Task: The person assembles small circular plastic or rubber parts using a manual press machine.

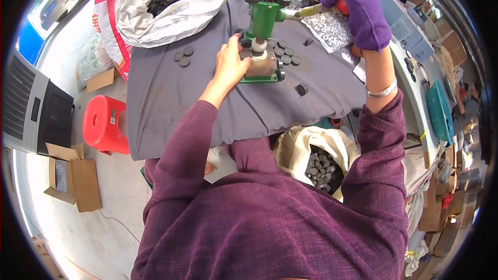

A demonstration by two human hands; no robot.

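A green hand press [263, 26] stands on the grey cloth of the table, with a pale round die over its base. My bare left hand [231, 66] is at the press's left side, thumb and fingers closed around a black disc [245, 53] beside the die. In a purple knitted glove, my right hand [358, 8] is raised and wrapped around the red knob [341, 5] of the press lever. Several black discs [284, 52] lie right behind and beside the press. A small group of similar discs [183, 57] rests to the left.
A white sack [207, 0] with black pieces is at the back left. A clear bag of small pale rings [329, 30] lies right of the press. Below the table edge, a cream sack [295, 148] holds many discs. A red stool [98, 122] and cardboard box [85, 184] stand left.
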